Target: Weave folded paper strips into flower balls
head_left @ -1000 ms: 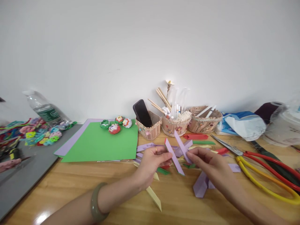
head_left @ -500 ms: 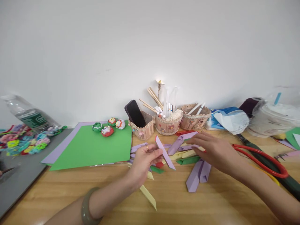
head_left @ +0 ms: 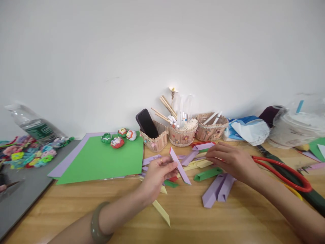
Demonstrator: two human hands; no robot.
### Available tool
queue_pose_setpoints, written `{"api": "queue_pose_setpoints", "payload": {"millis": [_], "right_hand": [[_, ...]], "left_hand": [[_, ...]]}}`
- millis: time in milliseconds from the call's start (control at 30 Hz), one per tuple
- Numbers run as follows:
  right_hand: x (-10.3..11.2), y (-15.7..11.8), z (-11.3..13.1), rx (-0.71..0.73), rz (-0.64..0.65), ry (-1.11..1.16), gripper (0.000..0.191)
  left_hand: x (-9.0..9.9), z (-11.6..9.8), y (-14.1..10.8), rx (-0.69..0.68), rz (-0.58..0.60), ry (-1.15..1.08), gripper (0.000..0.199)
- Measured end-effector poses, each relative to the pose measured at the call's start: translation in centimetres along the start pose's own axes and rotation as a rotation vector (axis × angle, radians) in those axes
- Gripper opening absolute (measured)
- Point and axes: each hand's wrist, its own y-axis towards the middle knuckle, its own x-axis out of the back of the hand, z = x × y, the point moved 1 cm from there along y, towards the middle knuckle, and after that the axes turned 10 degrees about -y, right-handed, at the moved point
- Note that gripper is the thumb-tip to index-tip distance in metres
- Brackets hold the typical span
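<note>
My left hand [head_left: 158,174] pinches a folded purple paper strip [head_left: 179,166] with a red edge between thumb and fingers, tilted above the table. To its right, my right hand [head_left: 232,159] reaches into a loose pile of folded strips, its fingers bent together and pointing left. Whatever lies between those fingertips is hidden. Just under that hand are a green folded strip [head_left: 208,174] and a pair of purple folded strips [head_left: 214,193]. Pale yellow strips [head_left: 195,165] lie between the hands. Another yellow strip [head_left: 161,212] rests nearer me, beside my left forearm.
Green paper [head_left: 101,162] lies left, bearing several small paper flowers [head_left: 117,142]. Behind the pile stand wooden-stick baskets [head_left: 183,137], one with a phone [head_left: 146,123]. Red-handled scissors [head_left: 284,179] lie right, near a plastic cup [head_left: 297,128]. A bottle [head_left: 38,127] leans left.
My right hand has shifted slightly right over the pile. The green strip and the purple pair beneath it have moved or turned a little. My left hand keeps the purple strip almost still.
</note>
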Motion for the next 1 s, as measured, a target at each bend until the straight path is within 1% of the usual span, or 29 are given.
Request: {"api": "queue_pose_setpoints", "payload": {"millis": [133,233,300,367,433,500,533,567,600,633,667,733,800,833,900,1000], "right_hand": [[-0.2,0.0,0.1,-0.011,0.013,0.022,0.015],[-0.6,0.1,0.0,-0.009,0.002,0.043,0.017],[-0.7,0.2,-0.2,-0.012,-0.034,0.067,0.016],[-0.4,0.4,-0.3,-0.039,-0.102,0.091,0.015],[0.3,0.5,0.0,-0.100,-0.209,0.096,0.016],[1.5,0.8,1.1,-0.212,-0.326,0.143,0.018],[2.1,0.9,1.9,-0.332,-0.382,0.282,0.018],[2.7,1.0,2.8,-0.436,-0.365,0.457,0.019],[3.0,1.2,3.8,-0.525,-0.301,0.634,0.021],[3.3,1.4,4.8,-0.578,-0.201,0.776,0.024],[3.3,1.5,5.9,-0.605,-0.091,0.890,0.026],[3.2,1.7,7.5,-0.656,0.048,1.055,0.029],[2.7,1.8,8.6,-0.706,0.148,1.184,0.031],[2.4,1.8,8.9,-0.727,0.187,1.236,0.031],[2.0,1.8,9.3,-0.757,0.226,1.320,0.031],[1.6,1.7,9.6,-0.757,0.192,1.414,0.030]], "left_hand": [[0.1,0.0,0.0,0.003,0.009,0.003,0.022],[0.2,0.1,0.1,0.006,0.023,0.000,0.020],[0.2,0.2,0.1,0.010,0.037,0.003,0.019],[0.3,0.2,0.1,0.012,0.049,0.013,0.021],[0.2,0.3,0.1,0.014,0.052,0.024,0.023],[0.2,0.3,0.1,0.010,0.042,0.024,0.024],[0.2,0.3,0.0,0.007,0.032,0.021,0.025],[0.1,0.2,-0.1,0.004,0.023,0.020,0.024],[0.0,0.2,-0.2,0.001,0.020,0.022,0.024],[-0.1,0.2,-0.3,0.003,0.022,0.029,0.024],[-0.3,0.2,-0.4,0.004,0.031,0.035,0.023],[-0.6,0.2,-0.8,0.010,0.051,0.044,0.022],[-0.9,0.4,-1.0,0.015,0.053,0.047,0.021],[-1.0,0.5,-1.1,0.013,0.055,0.045,0.021],[-1.1,0.6,-1.1,0.004,0.065,0.036,0.021],[-1.2,0.7,-1.2,0.004,0.070,-0.005,0.024]]}}
